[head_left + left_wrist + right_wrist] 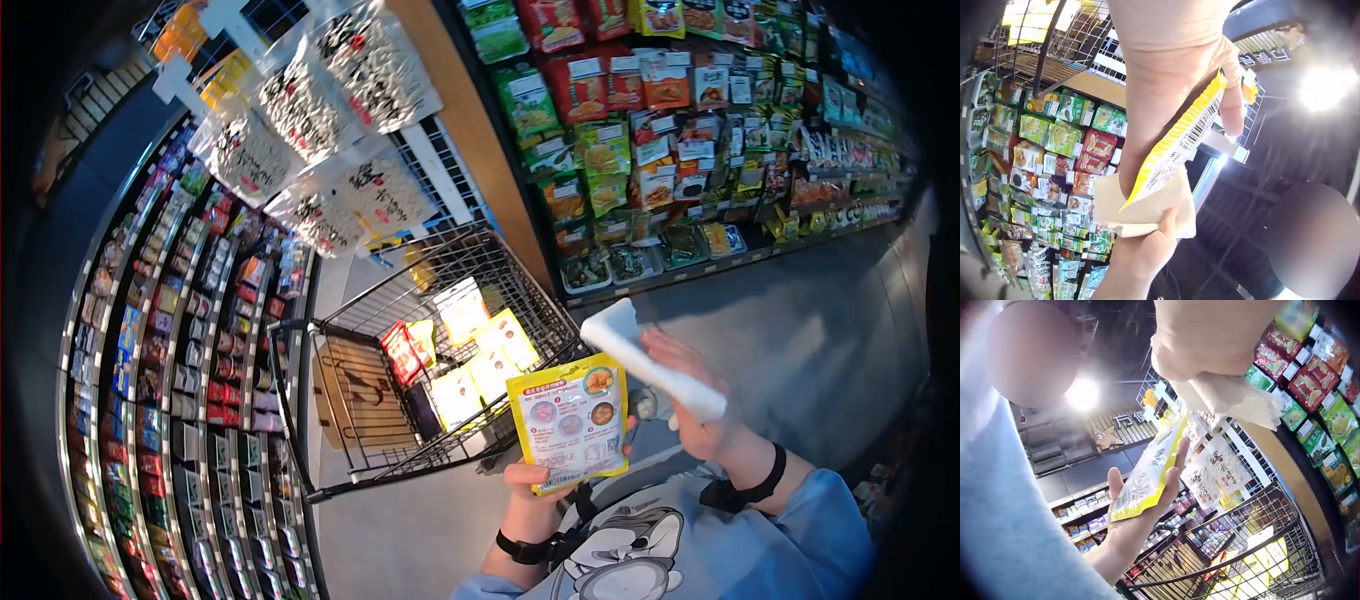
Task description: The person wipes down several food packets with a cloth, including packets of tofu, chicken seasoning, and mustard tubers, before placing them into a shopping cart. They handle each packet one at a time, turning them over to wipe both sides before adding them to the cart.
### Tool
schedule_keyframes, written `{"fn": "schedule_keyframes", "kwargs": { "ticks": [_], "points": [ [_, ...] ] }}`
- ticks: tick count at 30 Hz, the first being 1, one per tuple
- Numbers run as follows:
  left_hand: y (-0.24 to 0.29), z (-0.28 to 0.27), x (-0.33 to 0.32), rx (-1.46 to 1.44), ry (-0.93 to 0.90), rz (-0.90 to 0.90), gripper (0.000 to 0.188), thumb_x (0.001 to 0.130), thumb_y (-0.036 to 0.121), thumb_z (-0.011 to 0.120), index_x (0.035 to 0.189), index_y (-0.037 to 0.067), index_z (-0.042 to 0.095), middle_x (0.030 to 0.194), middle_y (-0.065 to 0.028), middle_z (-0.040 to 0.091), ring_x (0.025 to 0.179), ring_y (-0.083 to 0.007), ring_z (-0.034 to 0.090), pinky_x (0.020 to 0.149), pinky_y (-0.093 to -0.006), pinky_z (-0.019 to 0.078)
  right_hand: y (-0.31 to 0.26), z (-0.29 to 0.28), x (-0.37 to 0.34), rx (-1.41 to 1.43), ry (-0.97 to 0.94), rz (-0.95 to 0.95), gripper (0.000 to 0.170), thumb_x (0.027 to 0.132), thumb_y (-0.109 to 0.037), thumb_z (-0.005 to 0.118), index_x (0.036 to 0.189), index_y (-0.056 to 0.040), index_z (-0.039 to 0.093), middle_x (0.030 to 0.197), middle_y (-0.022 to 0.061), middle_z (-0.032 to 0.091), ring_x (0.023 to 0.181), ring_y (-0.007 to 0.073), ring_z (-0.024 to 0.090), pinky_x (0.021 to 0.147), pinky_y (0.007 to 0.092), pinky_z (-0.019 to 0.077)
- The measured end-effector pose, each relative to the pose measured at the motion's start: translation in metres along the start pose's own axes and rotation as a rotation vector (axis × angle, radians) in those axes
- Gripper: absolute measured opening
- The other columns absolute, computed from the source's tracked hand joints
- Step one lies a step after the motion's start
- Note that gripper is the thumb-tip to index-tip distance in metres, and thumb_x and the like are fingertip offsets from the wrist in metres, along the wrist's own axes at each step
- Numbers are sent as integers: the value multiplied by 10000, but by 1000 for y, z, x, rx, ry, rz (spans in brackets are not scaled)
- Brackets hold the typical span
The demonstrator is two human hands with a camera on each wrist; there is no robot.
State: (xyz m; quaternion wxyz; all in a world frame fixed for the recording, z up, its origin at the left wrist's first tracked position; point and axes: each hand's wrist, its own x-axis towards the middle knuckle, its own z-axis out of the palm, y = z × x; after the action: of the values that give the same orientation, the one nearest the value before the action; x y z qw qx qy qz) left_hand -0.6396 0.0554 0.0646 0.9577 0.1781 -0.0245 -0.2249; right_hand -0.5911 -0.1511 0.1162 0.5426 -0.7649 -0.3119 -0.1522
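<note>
My left hand (pixel 528 482) grips a yellow-edged food packet (pixel 570 425) by its lower edge, thumb on the near face. Cooking pictures and small print cover that side. In the right wrist view the packet (pixel 1150 472) tilts across the left palm, with fingers behind it. Just to the right, my right hand (pixel 690 385) holds a folded white cloth (pixel 650 365); the left wrist view shows the thumb pressed on the cloth (pixel 1147 209). Both hands are up in front of the chest, beside the shopping cart (pixel 400 465).
The cart holds several yellow packets (pixel 490 375) and a red packet (pixel 402 350). Behind it hang large clear bags (pixel 375 65) on a rack. Hanging packets (pixel 590 90) fill the right wall above small trays (pixel 680 245). Stocked shelves (pixel 180 330) run along the left.
</note>
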Motion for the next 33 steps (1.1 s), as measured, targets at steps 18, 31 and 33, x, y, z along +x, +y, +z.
{"fn": "schedule_keyframes", "kwargs": {
  "ticks": [18,31,33],
  "points": [
    [-173,47,221,122,9,-189,890,661,407,658,1402,60,308,1352,-167,435,1191,-362,479,988,-520,389,110,-253,-61,-529,-173,119,507,660,-45,629,1158,-122,571,1355,37,483,1300,241,396,1103,473,212],
    [-259,125,391,60,-52,-290,980,730,742,504,1460,159,210,1460,-157,287,1289,-493,292,923,-670,351,201,-405,-92,-174,515,441,346,785,111,417,1078,-15,551,936,125,541,850,233,545,794,286,418],
    [-261,131,408,57,-39,-288,971,739,756,471,1461,163,208,1464,-154,283,1292,-493,286,926,-673,344,213,-409,-89,-127,516,483,311,795,107,414,1051,-10,546,946,132,545,854,234,549,791,282,416]
  ]
}}
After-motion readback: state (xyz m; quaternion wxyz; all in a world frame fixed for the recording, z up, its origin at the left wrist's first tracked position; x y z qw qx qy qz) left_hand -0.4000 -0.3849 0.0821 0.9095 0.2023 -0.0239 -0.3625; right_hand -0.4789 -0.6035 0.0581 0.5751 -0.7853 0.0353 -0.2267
